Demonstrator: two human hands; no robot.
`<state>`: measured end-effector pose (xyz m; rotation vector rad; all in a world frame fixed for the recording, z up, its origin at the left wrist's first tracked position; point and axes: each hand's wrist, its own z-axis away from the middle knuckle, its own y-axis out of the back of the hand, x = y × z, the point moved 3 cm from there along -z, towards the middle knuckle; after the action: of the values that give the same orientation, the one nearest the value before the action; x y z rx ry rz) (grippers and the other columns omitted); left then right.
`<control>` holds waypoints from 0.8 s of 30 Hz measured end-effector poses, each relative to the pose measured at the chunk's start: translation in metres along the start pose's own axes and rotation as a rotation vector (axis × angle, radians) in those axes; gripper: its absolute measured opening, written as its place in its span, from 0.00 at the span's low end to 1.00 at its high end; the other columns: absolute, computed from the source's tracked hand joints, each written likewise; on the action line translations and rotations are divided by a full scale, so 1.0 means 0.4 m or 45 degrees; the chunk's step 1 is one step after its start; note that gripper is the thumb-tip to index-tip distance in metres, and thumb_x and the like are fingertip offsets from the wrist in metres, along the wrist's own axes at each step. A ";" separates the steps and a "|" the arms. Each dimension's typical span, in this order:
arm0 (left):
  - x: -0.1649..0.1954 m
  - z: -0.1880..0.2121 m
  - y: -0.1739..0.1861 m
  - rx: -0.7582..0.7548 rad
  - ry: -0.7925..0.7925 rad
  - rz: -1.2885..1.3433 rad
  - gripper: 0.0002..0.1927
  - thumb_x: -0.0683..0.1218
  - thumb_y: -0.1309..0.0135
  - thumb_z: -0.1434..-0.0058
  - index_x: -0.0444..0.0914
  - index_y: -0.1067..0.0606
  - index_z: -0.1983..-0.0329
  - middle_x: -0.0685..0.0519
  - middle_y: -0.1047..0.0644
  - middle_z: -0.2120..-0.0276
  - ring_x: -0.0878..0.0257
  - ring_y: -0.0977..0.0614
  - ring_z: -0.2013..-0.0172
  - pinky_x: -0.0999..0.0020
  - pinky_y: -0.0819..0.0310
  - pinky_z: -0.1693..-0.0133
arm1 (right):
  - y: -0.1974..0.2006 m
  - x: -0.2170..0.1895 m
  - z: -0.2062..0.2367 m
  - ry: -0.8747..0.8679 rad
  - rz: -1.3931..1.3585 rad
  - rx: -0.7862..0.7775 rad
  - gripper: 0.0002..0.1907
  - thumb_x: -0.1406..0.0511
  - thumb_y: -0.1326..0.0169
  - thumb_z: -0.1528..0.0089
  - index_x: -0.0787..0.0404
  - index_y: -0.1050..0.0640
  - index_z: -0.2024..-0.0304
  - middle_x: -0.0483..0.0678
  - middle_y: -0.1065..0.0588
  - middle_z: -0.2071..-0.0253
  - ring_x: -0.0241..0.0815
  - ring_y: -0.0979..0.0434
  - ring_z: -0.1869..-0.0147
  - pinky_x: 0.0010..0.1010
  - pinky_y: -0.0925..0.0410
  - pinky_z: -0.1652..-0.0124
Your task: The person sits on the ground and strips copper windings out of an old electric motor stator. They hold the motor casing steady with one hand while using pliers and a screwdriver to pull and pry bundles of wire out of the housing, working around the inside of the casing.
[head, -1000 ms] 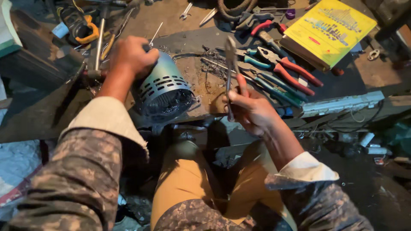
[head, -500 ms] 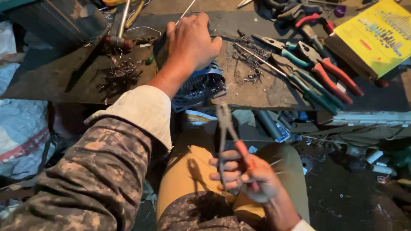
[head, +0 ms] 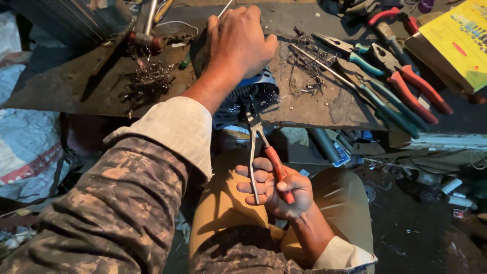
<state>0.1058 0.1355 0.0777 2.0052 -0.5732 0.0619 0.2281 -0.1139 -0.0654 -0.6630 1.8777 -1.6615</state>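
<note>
The right hand (head: 276, 190) wraps its fingers around pliers (head: 261, 147) with one red handle, nose pointing up into the ribbed metal motor housing (head: 248, 96). Above, the left hand (head: 238, 43) clamps that housing against the workbench (head: 324, 109). More pliers (head: 406, 89) lie right of it.

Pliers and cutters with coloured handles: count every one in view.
4, perhaps more hidden in the clutter: red-handled pliers in the right hand; teal-handled pliers, red-handled cutters and red-handled pliers on the bench.
</note>
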 end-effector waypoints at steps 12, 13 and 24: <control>0.009 0.000 0.009 0.022 0.010 -0.022 0.20 0.57 0.41 0.51 0.36 0.22 0.64 0.43 0.20 0.60 0.45 0.22 0.53 0.44 0.39 0.50 | -0.013 0.019 -0.040 0.066 -0.139 -0.041 0.35 0.68 0.45 0.45 0.69 0.32 0.34 0.69 0.34 0.32 0.64 0.26 0.38 0.52 0.28 0.45; 0.009 -0.001 0.009 0.023 0.006 -0.030 0.20 0.57 0.41 0.50 0.36 0.22 0.64 0.44 0.20 0.60 0.45 0.22 0.53 0.45 0.39 0.50 | -0.015 0.019 -0.045 0.080 -0.162 -0.063 0.34 0.68 0.45 0.44 0.69 0.31 0.34 0.68 0.32 0.33 0.61 0.25 0.41 0.50 0.27 0.48; 0.015 0.005 0.036 -0.105 0.051 -0.015 0.22 0.54 0.43 0.49 0.37 0.23 0.55 0.40 0.20 0.57 0.41 0.21 0.52 0.38 0.40 0.51 | -0.079 -0.076 -0.038 -0.339 0.569 0.512 0.27 0.74 0.51 0.49 0.54 0.32 0.46 0.55 0.28 0.58 0.48 0.25 0.60 0.39 0.30 0.62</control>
<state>0.1046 0.1261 0.0902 1.9228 -0.5306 0.0699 0.2402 -0.0860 -0.0305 -0.2559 1.3277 -1.5024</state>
